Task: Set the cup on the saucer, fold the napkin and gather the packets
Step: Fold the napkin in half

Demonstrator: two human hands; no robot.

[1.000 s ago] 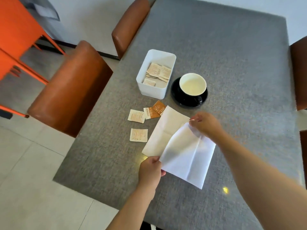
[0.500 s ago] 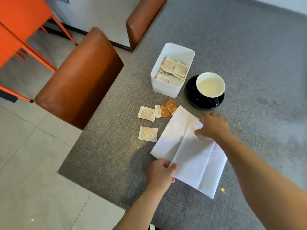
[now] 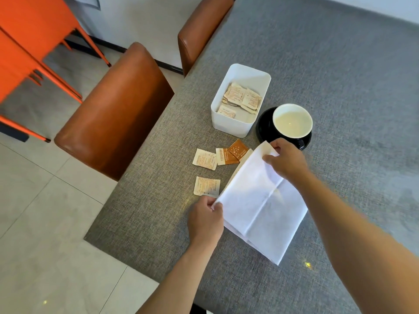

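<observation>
A white napkin (image 3: 260,205) lies folded over on the grey table (image 3: 340,75). My left hand (image 3: 205,219) pinches its near left corner and my right hand (image 3: 284,160) pinches its far corner. A black cup with a white inside (image 3: 292,121) stands on a black saucer (image 3: 264,123) just beyond my right hand. Loose packets lie to the left of the napkin: two pale ones (image 3: 205,159) (image 3: 206,186) and two orange ones (image 3: 233,152). Several more packets (image 3: 241,99) lie in a white box (image 3: 231,124).
Two brown leather chairs (image 3: 113,114) (image 3: 201,26) stand along the table's left edge. Orange metal furniture (image 3: 29,41) is on the tiled floor at the far left. The table's near left corner (image 3: 87,237) is close to my left arm.
Both hands have carried the napkin's upper layer across to the left, so it now covers the lower layer. The camera view has shifted a little.
</observation>
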